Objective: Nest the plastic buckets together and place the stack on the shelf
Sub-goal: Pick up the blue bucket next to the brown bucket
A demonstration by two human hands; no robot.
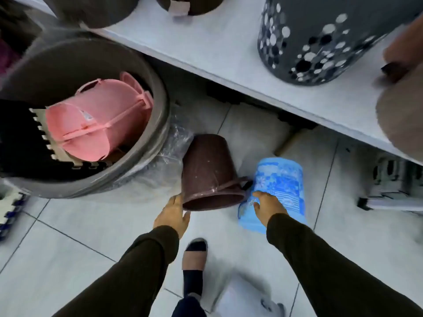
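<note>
A dark brown plastic bucket (209, 170) lies on its side on the tiled floor, its mouth facing me. My left hand (172, 213) touches its rim at the lower left, fingers spread. Beside it on the right lies a blue patterned bucket (280, 179), also on its side. My right hand (266, 205) rests on the blue bucket's near end, fingers curled over its rim. The white shelf (206, 56) runs diagonally above both buckets.
A large grey tub (146, 72) at the left holds pink buckets (100, 117) and foam mats. A grey perforated basket (315, 37) and dark tubs stand on the shelf. Another person's hand (402, 49) shows at the right edge. My sandalled foot (194, 255) is below the buckets.
</note>
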